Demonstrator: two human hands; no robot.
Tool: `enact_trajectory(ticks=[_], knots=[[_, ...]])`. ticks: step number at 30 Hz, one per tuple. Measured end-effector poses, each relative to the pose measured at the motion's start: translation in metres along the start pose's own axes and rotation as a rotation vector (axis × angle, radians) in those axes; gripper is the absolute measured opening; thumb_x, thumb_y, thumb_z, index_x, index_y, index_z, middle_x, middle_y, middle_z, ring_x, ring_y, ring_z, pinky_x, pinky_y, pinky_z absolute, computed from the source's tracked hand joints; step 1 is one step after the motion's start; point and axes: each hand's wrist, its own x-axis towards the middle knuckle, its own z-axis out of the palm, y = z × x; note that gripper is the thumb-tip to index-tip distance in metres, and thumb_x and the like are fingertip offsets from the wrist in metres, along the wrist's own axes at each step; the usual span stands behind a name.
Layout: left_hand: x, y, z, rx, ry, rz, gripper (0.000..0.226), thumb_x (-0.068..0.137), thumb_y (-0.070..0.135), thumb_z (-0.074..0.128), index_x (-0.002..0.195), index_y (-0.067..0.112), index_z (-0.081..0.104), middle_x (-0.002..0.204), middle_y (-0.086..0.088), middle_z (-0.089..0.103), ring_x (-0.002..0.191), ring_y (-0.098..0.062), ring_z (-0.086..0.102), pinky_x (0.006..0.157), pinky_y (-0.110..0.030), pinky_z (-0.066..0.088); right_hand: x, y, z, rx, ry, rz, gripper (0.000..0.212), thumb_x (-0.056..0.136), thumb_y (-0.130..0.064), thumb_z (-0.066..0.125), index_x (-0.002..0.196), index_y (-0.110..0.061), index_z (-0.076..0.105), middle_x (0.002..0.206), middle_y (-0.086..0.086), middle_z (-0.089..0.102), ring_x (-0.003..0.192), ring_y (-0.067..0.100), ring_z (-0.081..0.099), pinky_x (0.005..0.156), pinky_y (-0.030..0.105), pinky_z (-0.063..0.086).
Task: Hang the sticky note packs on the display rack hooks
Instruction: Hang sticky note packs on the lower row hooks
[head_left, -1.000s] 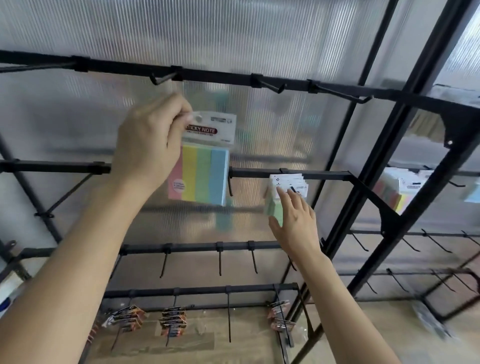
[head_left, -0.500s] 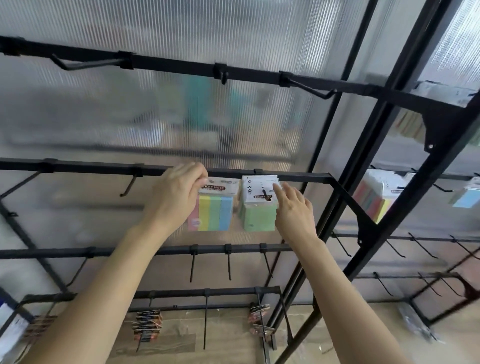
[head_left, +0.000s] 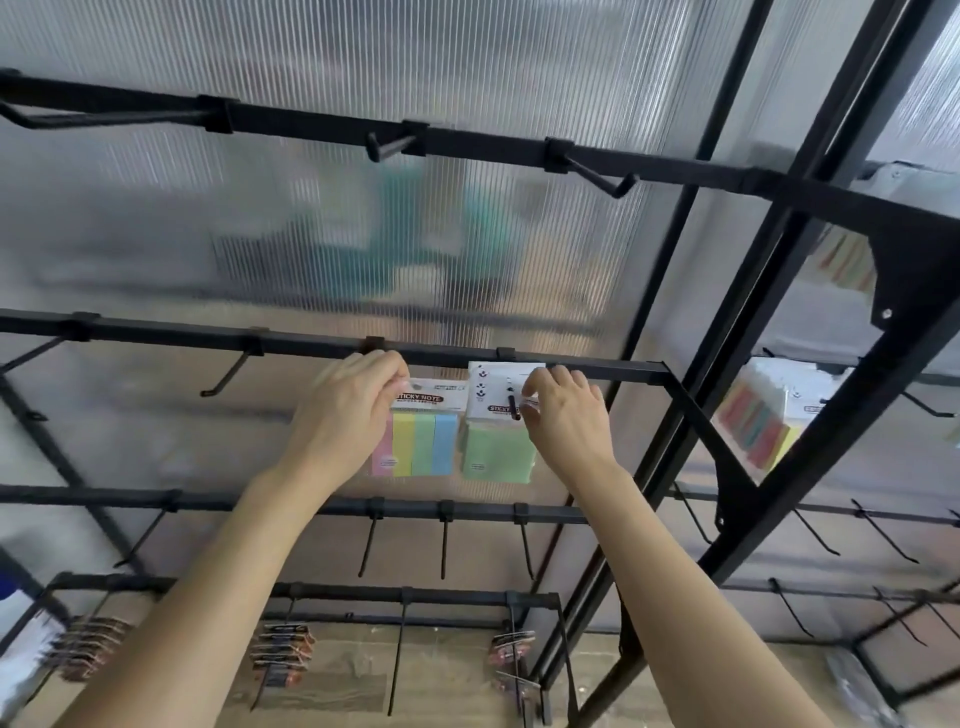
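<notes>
Pastel pack (head_left: 423, 441), seemingly in left hand (head_left: 348, 410)

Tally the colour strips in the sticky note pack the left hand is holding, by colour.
Pink strip: 1
Yellow strip: 1
Green strip: 1
Blue strip: 1
Total: 4, all in the multicolour sticky note pack that the left hand pinches.

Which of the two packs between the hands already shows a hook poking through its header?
The plain green pack by the right hand: a black hook tip sticks out of its header. The four-colour pack shows none.
</notes>
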Motion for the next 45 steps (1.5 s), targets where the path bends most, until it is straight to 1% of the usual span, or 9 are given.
enact_trajectory(ticks=[6, 11, 15, 18, 21, 26, 31, 37, 45], knots=[[-0.008, 0.01, 0.001, 0.035, -0.02, -0.09, 0.013, 0.088, 0.005, 0.057, 0.077, 0.01, 0.053, 0.072, 0.002, 0.057, 0.064, -0.018, 0.05, 0.059, -0.03, 0.037, 0.01, 0.003, 0.003, 0.007, -0.08, -0.087, 0.021, 0.097, -0.019, 0.041, 0.098, -0.01, 0.06, 0.1, 0.008, 0.064, 0.096, 0.027, 0.052, 0.08, 0.032, 0.032], [-0.017, 0.015, 0.001, 0.048, -0.022, -0.117, 0.016, 0.09, 0.017, 0.046, 0.076, 0.012, 0.05, 0.072, 0.011, 0.047, 0.063, -0.016, 0.047, 0.057, -0.031, 0.037, -0.001, 0.005, -0.005, 0.088, -0.08, -0.105, 0.016, 0.087, -0.004, 0.045, 0.083, -0.016, 0.055, 0.087, 0.004, 0.065, 0.08, 0.022, 0.043, 0.075, 0.031, 0.029], [-0.025, 0.022, 0.003, 0.045, -0.011, -0.129, 0.017, 0.09, 0.018, 0.044, 0.076, 0.012, 0.05, 0.071, 0.011, 0.046, 0.063, -0.015, 0.045, 0.059, -0.029, 0.033, -0.014, 0.004, -0.012, 0.112, -0.065, -0.116, 0.019, 0.087, -0.006, 0.045, 0.077, -0.021, 0.043, 0.078, 0.0, 0.057, 0.072, 0.019, 0.036, 0.068, 0.028, 0.023], [-0.03, 0.027, 0.005, 0.043, -0.01, -0.131, 0.016, 0.093, 0.014, 0.048, 0.077, 0.011, 0.05, 0.071, 0.01, 0.047, 0.063, -0.014, 0.045, 0.059, -0.029, 0.031, -0.023, 0.005, -0.019, 0.159, -0.015, -0.127, 0.018, 0.088, -0.006, 0.045, 0.076, -0.02, 0.046, 0.073, -0.004, 0.051, 0.072, 0.02, 0.037, 0.067, 0.028, 0.023], [-0.036, 0.03, 0.006, 0.02, -0.02, -0.126, 0.015, 0.092, 0.016, 0.047, 0.078, 0.012, 0.05, 0.072, 0.007, 0.051, 0.064, -0.015, 0.046, 0.059, -0.029, 0.032, -0.031, 0.005, -0.026, 0.175, 0.024, -0.122, 0.015, 0.088, -0.006, 0.045, 0.078, -0.013, 0.054, 0.075, 0.0, 0.057, 0.072, 0.02, 0.038, 0.066, 0.03, 0.025], [-0.048, 0.037, 0.009, -0.061, -0.076, -0.092, 0.015, 0.091, 0.018, 0.044, 0.078, 0.013, 0.049, 0.073, 0.005, 0.054, 0.065, -0.017, 0.049, 0.058, -0.033, 0.039, -0.06, 0.01, -0.029, 0.224, 0.122, -0.067, 0.02, 0.084, -0.002, 0.049, 0.07, -0.015, 0.051, 0.065, 0.003, 0.057, 0.063, 0.023, 0.036, 0.062, 0.029, 0.024], [-0.063, 0.056, 0.012, -0.141, -0.139, -0.047, 0.014, 0.089, 0.019, 0.044, 0.078, 0.012, 0.051, 0.074, 0.005, 0.055, 0.065, -0.014, 0.048, 0.056, -0.031, 0.037, -0.103, 0.02, -0.033, 0.196, 0.175, -0.007, 0.02, 0.079, -0.005, 0.049, 0.065, -0.018, 0.045, 0.057, 0.0, 0.05, 0.055, 0.021, 0.036, 0.056, 0.027, 0.024], [-0.068, 0.095, 0.02, -0.217, -0.171, 0.054, 0.011, 0.086, 0.004, 0.06, 0.078, 0.01, 0.055, 0.075, 0.006, 0.056, 0.068, -0.008, 0.044, 0.063, -0.026, 0.033, -0.165, 0.039, -0.047, -0.003, 0.192, 0.111, 0.014, 0.072, -0.004, 0.056, 0.065, -0.016, 0.052, 0.059, -0.001, 0.055, 0.055, 0.022, 0.048, 0.053, 0.024, 0.027], [-0.063, 0.167, 0.038, -0.375, -0.23, 0.18, 0.008, 0.086, 0.011, 0.055, 0.078, 0.01, 0.057, 0.074, 0.002, 0.06, 0.071, -0.016, 0.057, 0.069, -0.031, 0.047, -0.226, 0.088, -0.071, -0.081, 0.276, 0.285, 0.015, 0.072, -0.001, 0.058, 0.066, -0.014, 0.053, 0.059, 0.0, 0.056, 0.056, 0.024, 0.049, 0.054, 0.024, 0.027]])
